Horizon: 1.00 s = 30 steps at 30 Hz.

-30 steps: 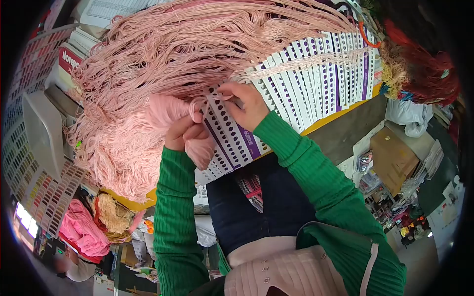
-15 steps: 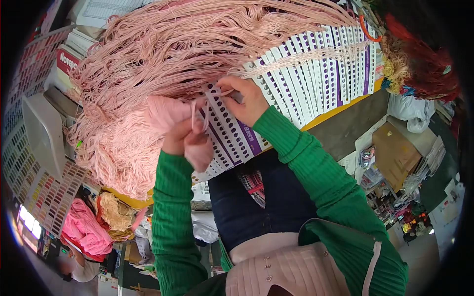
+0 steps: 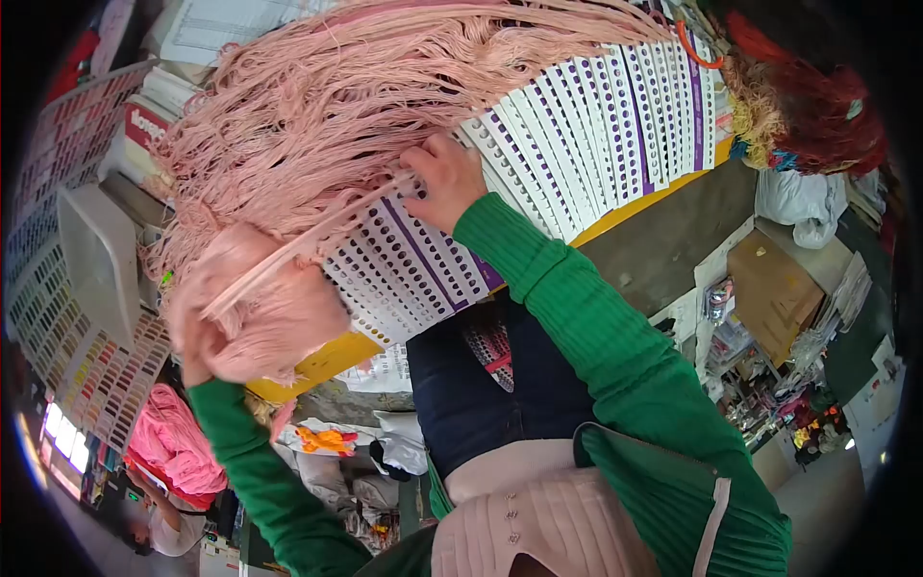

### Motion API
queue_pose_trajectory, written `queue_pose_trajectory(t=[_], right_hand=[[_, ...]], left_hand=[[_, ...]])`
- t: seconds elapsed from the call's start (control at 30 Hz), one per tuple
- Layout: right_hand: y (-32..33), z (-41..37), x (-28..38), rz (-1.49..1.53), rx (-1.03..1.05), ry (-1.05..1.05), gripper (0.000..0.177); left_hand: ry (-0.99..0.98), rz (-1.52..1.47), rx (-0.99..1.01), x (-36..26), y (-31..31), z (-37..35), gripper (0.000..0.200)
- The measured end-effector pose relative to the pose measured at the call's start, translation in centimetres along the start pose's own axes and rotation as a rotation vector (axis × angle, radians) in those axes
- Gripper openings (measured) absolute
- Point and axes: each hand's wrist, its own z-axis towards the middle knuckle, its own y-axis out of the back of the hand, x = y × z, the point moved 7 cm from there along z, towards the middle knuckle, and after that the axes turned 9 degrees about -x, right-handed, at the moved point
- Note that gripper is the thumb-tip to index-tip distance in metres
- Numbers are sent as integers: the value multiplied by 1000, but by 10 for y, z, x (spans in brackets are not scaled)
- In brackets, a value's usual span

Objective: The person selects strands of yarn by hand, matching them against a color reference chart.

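Note:
My left hand (image 3: 197, 332), smeared by motion, is closed around a bundle of pale pink thread (image 3: 288, 332) at the left end of the row of cards. A stretched band of pink strands (image 3: 308, 236) runs from it to my right hand (image 3: 447, 183). The right fingers are bent and pinch the strands at the top edge of the white punched cards (image 3: 423, 245); the fingertips are partly hidden. These cards overlap in a fan, with rows of holes and purple stripes. Behind them lies a large heap of pink thread (image 3: 356, 106).
The cards rest along a yellow edge (image 3: 332, 358). At left stand a white plastic tray (image 3: 101, 260) and colour sample charts (image 3: 67, 337). Bright pink yarn (image 3: 173, 438) is at lower left, near another person (image 3: 168, 519). Dark red yarn (image 3: 808, 96) hangs at far right.
My left hand has swung left and down with the pink bundle, drawing the strands out straight. My right hand has shifted slightly left. The loose strands across the right-hand cards are gone from there.

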Motion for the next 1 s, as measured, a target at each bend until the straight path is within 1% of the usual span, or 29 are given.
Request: queue_pose_trajectory(t=[0.07, 0.13, 0.17, 0.2, 0.23, 0.27, 0.33, 0.37, 0.43, 0.47, 0.5, 0.53, 0.57, 0.63, 0.67, 0.7, 0.73, 0.77, 0.8, 0.83, 0.87, 0.9, 1.0], right_hand=[[1, 1, 2, -56, -19, 6, 37], [0, 1, 4, -105, -46, 23, 37], [-1, 1, 4, -111, -49, 27, 38], [-2, 4, 3, -132, -22, 37, 39], [-2, 3, 4, -154, 12, 39, 39], [0, 3, 6, -174, 70, 6, 44], [2, -2, 6, 19, 145, 8, 49], [4, -7, 8, 44, 152, 27, 51], [22, -21, 27, 95, 122, 74, 47], [41, -30, 48, 150, 19, 210, 37], [52, -39, 60, 201, 77, 109, 30], [62, -49, 76, 253, 136, 7, 24], [69, -58, 94, 426, 131, -59, 12], [82, -79, 135, 560, 180, -173, 9], [85, -88, 161, 731, 238, -256, 9], [88, -95, 185, 900, 294, -338, 10], [87, -104, 207, 975, 419, -403, 11], [85, -110, 215, 975, 445, -413, 11], [84, -115, 222, 975, 469, -421, 11], [88, -115, 229, 1063, 434, -436, 11], [92, -117, 231, 1057, 430, -421, 11], [95, -120, 231, 1055, 432, -414, 12], [99, -128, 250, 1004, 402, -356, 12]], left_hand=[[-139, -38, -66, -36, 66, 0, 39], [-229, -92, -37, -65, 102, -17, 43], [-242, -130, 14, -74, 112, -31, 45], [-256, -174, 32, -81, 108, -52, 46], [-234, -235, 76, -79, 85, -76, 48], [-200, -311, 135, -74, 60, -98, 50], [-93, -500, 289, -54, 2, -140, 54], [-23, -578, 368, -45, -24, -157, 56], [96, -667, 480, -34, -66, -180, 61], [128, -673, 499, -33, -81, -185, 63], [139, -666, 489, -34, -95, -190, 66], [128, -656, 449, -42, -107, -191, 63], [115, -647, 407, -46, -112, -192, 60], [11, -750, 395, -51, -117, -194, 54], [-1, -789, 453, -60, -121, -200, 55], [-16, -784, 471, -62, -123, -205, 56], [-28, -776, 491, -62, -122, -209, 57], [12, -772, 638, -62, -126, -215, 59], [-1, -775, 643, -63, -120, -218, 59], [39, -854, 690, -65, -117, -222, 60], [78, -934, 740, -68, -113, -226, 62], [63, -939, 750, -71, -109, -230, 62], [-30, -707, 622, -70, -94, -236, 46]])
